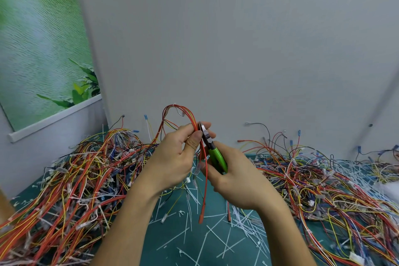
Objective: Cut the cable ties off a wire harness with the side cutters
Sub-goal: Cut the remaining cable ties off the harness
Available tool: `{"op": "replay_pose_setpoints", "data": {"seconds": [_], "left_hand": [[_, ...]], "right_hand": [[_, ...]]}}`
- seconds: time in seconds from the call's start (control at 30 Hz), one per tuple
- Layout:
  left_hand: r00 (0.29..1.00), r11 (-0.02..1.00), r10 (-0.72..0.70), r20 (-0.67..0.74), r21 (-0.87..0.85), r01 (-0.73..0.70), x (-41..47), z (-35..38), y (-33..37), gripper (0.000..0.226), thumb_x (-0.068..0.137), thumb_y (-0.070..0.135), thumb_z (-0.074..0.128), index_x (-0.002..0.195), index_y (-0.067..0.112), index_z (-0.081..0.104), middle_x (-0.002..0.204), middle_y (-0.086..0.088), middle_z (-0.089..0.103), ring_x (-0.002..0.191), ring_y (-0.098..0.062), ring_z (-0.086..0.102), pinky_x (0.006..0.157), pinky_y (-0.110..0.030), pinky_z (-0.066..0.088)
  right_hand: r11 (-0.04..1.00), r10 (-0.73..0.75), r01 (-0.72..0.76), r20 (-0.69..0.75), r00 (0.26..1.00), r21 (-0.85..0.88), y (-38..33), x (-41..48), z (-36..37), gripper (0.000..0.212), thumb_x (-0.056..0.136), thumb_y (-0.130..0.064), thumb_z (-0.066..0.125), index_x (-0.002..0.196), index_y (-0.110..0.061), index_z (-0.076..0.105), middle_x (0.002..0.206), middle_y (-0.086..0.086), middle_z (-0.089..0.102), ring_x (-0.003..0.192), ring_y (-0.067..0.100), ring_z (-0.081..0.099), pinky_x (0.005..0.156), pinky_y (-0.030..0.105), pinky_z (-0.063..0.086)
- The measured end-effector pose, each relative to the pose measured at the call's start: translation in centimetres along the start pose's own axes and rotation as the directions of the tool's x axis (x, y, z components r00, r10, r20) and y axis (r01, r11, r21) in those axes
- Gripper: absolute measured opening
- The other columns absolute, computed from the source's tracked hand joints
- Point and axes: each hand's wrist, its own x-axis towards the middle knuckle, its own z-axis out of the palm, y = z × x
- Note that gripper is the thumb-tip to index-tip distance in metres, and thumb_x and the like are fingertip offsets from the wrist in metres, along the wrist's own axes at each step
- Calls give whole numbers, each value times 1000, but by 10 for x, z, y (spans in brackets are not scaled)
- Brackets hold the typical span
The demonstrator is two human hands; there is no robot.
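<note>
My left hand point(174, 157) pinches a wire harness point(172, 112) of red, orange and yellow wires between thumb and fingers, lifted above the table. The harness loops up over the hand and its red ends hang down toward the mat. My right hand point(235, 179) grips the green-handled side cutters point(212, 151). The cutters' metal jaws point up and sit against the wires right at my left thumb and fingertips. Whether a cable tie lies between the jaws is hidden.
A large heap of tied harnesses point(71, 179) covers the left of the green mat point(172, 248). Another heap point(323, 183) lies at the right. Several cut white cable ties point(218, 235) are scattered across the mat in front of me. A grey wall stands close behind.
</note>
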Motion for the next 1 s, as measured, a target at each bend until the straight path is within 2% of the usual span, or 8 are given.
{"op": "replay_pose_setpoints", "data": {"seconds": [0.1,0.23,0.4,0.53,0.63,0.8,0.9,1.0], "left_hand": [[1000,1000,9,-2,-11,-9,0,1,-1,32,107,28,42,132,26,60,114,23,71,117,5,61,98,-11,45],[1000,1000,16,-4,-6,-16,0,1,-1,31,107,26,42,133,24,60,113,22,72,116,4,62,97,-10,45],[1000,1000,19,-7,7,-19,-1,0,0,33,106,32,42,132,26,60,114,24,71,118,5,61,103,-19,46],[1000,1000,15,-9,17,-15,-1,1,1,35,104,36,41,132,29,61,115,24,71,120,4,59,105,-24,45],[1000,1000,2,-2,12,-2,-1,1,1,35,104,36,41,132,29,60,115,24,71,119,6,59,103,-19,46],[1000,1000,1,-1,2,-1,-1,1,1,33,104,34,41,130,29,61,114,22,71,116,7,60,96,-10,45],[1000,1000,-7,2,6,7,-1,1,1,31,104,36,41,128,33,61,116,20,71,118,6,60,100,-14,46],[1000,1000,-14,1,18,14,-1,1,2,31,104,36,41,129,35,59,115,23,71,118,7,59,104,-20,46]], "right_hand": [[1000,12,-12,17,1000,24,1,-1,-1,14,100,-28,60,89,-30,52,67,-5,51,62,21,49,68,51,55],[1000,9,-9,16,1000,4,1,-1,-2,23,101,-26,59,84,-39,51,64,-16,54,55,9,47,64,45,56],[1000,3,-3,-5,1000,-7,-5,-2,-4,31,102,-27,58,75,-41,53,68,13,54,58,36,51,55,50,52],[1000,15,-15,-11,1000,-21,-4,-1,-5,34,101,-26,60,72,-42,52,62,5,47,51,16,41,53,44,44],[999,31,-31,1,1000,-11,-2,-1,-3,26,101,-27,59,78,-34,50,61,-3,45,53,22,48,58,49,54],[1000,14,-14,35,999,15,-4,-2,-2,12,100,-29,59,90,-32,52,75,9,57,72,35,60,70,54,57],[1000,23,-23,37,999,-2,-3,-2,-3,14,100,-29,59,89,-33,51,76,8,60,72,32,62,69,50,56],[997,62,-63,19,998,33,-2,-1,-2,17,102,-24,57,85,-29,53,69,5,63,56,25,66,51,33,54]]}}
